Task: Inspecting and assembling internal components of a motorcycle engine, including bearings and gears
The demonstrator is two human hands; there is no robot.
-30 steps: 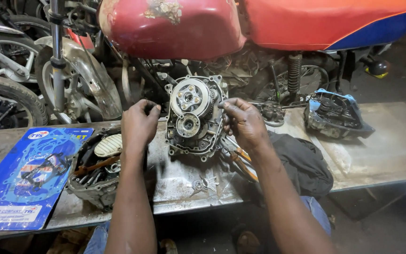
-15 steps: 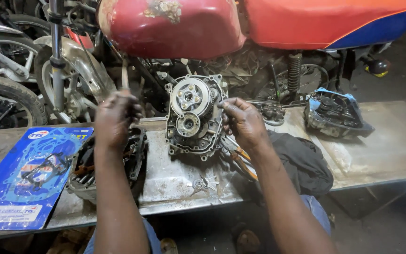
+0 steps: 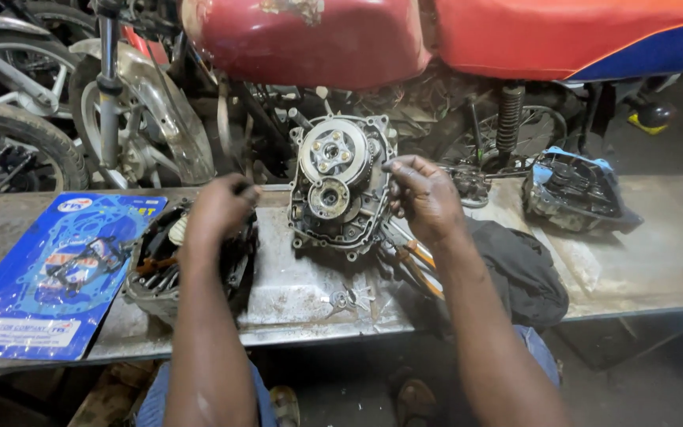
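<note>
Right hand point(image 3: 424, 198) steadying upright engine case point(image 3: 340, 188) at its edge on the desk point(image 3: 294, 289), fingers pinched there. Left hand point(image 3: 219, 209) over engine cover point(image 3: 160, 265), clenched, perhaps around a small tool.

The engine case point(image 3: 340, 190) is cast metal, grey and dull, with oily dirt. The bench point(image 3: 658, 261) is sheet metal, scratched and stained. The gasket pack point(image 3: 41, 277) is glossy blue plastic film. The cloth point(image 3: 523, 273) is black and matt. The tank point(image 3: 310, 39) has red paint, shiny but chipped.
</note>
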